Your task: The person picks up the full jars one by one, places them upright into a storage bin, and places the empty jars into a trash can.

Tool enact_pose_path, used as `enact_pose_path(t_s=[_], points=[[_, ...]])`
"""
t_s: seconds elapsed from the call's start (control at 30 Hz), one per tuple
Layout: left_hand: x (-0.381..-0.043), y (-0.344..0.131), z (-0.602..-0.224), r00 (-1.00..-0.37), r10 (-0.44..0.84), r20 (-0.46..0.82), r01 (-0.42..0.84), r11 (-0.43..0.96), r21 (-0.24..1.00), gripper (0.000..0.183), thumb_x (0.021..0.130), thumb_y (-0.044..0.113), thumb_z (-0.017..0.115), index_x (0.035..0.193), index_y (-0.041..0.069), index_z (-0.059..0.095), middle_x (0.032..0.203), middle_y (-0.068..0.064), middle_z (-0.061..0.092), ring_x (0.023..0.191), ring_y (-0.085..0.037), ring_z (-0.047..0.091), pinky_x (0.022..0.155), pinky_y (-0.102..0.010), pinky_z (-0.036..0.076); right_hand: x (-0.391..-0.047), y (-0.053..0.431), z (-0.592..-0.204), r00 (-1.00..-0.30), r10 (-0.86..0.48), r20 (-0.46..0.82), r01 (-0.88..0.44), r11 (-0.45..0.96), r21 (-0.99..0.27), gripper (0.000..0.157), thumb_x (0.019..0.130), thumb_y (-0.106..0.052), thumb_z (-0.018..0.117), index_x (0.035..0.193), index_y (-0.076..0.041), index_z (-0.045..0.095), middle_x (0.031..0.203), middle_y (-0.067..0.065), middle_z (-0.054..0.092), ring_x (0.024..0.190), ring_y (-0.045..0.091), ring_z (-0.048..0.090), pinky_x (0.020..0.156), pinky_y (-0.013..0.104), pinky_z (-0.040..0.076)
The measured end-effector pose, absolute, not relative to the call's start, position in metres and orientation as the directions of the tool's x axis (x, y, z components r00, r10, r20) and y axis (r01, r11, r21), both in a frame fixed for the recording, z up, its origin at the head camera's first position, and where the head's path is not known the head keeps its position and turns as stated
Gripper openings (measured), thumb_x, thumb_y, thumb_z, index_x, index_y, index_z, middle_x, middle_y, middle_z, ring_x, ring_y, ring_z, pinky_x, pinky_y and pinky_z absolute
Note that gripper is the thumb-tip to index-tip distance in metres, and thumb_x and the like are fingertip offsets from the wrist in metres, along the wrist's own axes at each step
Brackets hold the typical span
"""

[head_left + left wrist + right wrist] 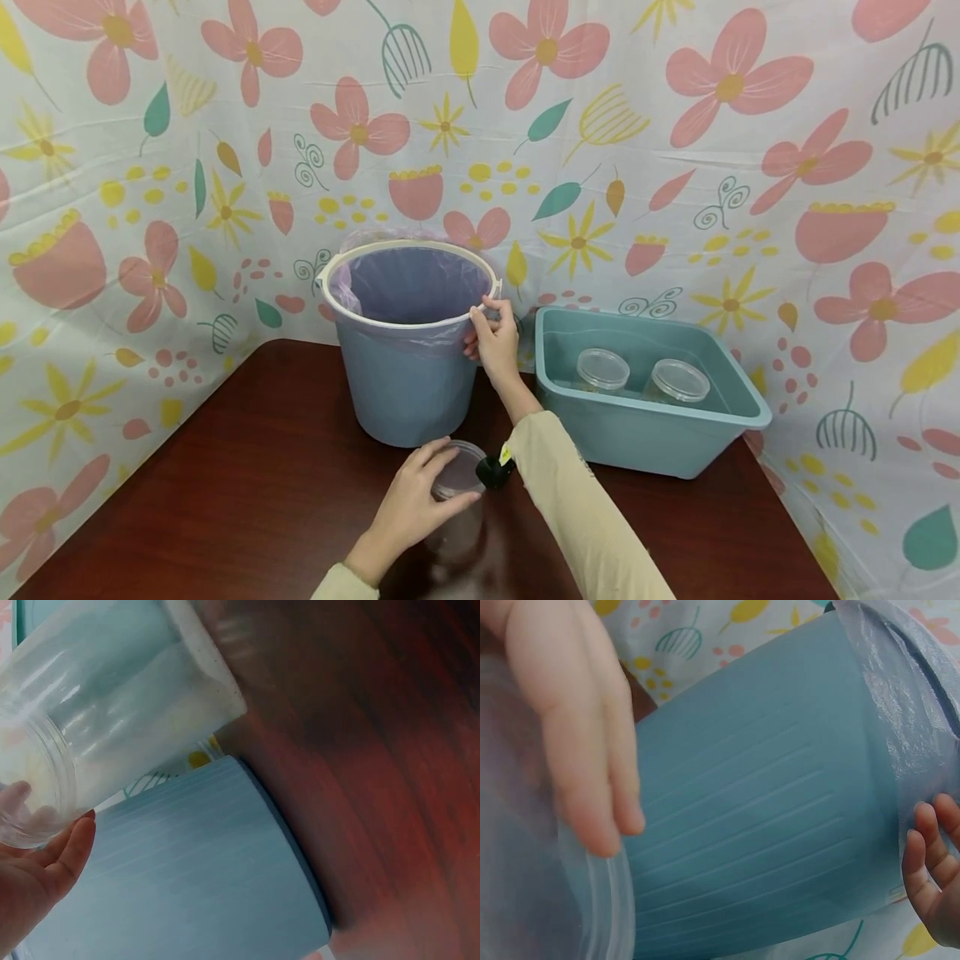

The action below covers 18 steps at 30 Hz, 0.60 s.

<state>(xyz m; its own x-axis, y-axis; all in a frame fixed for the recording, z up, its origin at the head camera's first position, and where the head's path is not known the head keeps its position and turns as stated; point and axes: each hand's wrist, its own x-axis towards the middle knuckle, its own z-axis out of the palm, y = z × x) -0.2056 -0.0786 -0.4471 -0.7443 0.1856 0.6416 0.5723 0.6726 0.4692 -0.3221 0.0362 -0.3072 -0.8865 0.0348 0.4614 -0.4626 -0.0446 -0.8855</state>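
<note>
My left hand (pixel 414 498) grips a clear plastic jar (pixel 459 533) near its top, fingers over the far rim and thumb on the near side. In the left wrist view the jar (pixel 127 697) is tilted across the picture, and fingertips show through its clear top. My right hand (pixel 497 343) pinches the right side of the white rim of a blue trash bin (pixel 408 392), beside the handle joint. A thin, see-through bin liner (pixel 900 712) folds over that rim. The right wrist view has the right-hand fingers (pixel 922 859) curled by the liner's edge.
Right of the bin, a teal plastic tub (pixel 645 425) holds two lidded clear jars, one on the left (pixel 602 369) and another on the right (pixel 678 381). A dark red wooden table (pixel 247 467) carries everything. A flowered curtain (pixel 637 158) stands close behind and at both sides.
</note>
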Motion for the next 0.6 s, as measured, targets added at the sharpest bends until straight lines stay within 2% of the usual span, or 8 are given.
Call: enact_pose_path(t_s=[0.4,0.6], points=[[-0.21,-0.086,-0.432,-0.676,0.148,0.722,0.591,0.693,0.412,0.059,0.067,0.055,0.07,0.105,0.01,0.066,0.113,-0.008,0.058,0.1,-0.023,0.055,0.076,-0.045,0.044,-0.321,0.037,-0.308,-0.867,0.027,0.498,-0.499,-0.003,-0.867,0.028,0.092,-0.009,0.048,0.116,0.004,0.045,0.061,0.032,0.052,0.044,0.039,0.05,0.04,0.033,0.044],[-0.214,-0.091,-0.423,-0.638,0.149,0.756,0.614,0.69,0.383,0.058,0.066,0.052,0.072,0.104,0.009,0.066,0.112,-0.009,0.058,0.099,-0.024,0.055,0.076,-0.044,0.044,-0.321,0.035,-0.307,-0.864,0.027,0.503,-0.503,0.001,-0.864,0.028,0.092,-0.009,0.049,0.116,0.004,0.045,0.062,0.034,0.051,0.04,0.031,0.05,0.039,0.032,0.044]])
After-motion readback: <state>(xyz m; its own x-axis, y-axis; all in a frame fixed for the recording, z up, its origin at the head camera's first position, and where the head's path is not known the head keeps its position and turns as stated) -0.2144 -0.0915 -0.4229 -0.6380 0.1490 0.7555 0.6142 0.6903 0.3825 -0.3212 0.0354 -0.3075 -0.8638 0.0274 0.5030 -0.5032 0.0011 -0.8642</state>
